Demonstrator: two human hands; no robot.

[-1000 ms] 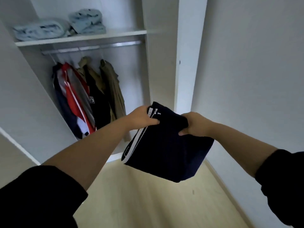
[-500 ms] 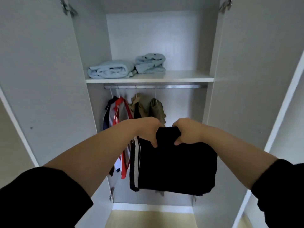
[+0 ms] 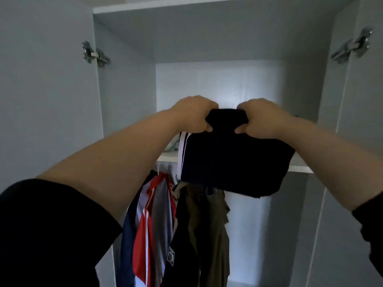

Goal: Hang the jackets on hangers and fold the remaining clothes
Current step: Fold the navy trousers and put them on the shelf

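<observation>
A folded dark navy garment [image 3: 234, 162] with white side stripes hangs in front of the wardrobe shelf [image 3: 298, 167], held up at shelf height. My left hand [image 3: 192, 113] grips its top left edge and my right hand [image 3: 259, 118] grips its top right edge, fingers curled over the cloth. Below the shelf hang several jackets: a red, grey and navy one [image 3: 149, 224], a black one [image 3: 178, 241] with a white badge, and an olive one [image 3: 215, 235]. The garment hides most of the shelf and what lies on it.
Both white wardrobe doors stand open, with a hinge at the upper left [image 3: 95, 54] and another at the upper right [image 3: 352, 46]. A sliver of pale cloth [image 3: 173, 147] shows on the shelf to the left of the garment.
Both hands have lifted the folded garment from in front of the hanging jackets up to shelf level. The view has tilted upward and closer, so the light blue folded clothes are now hidden.
</observation>
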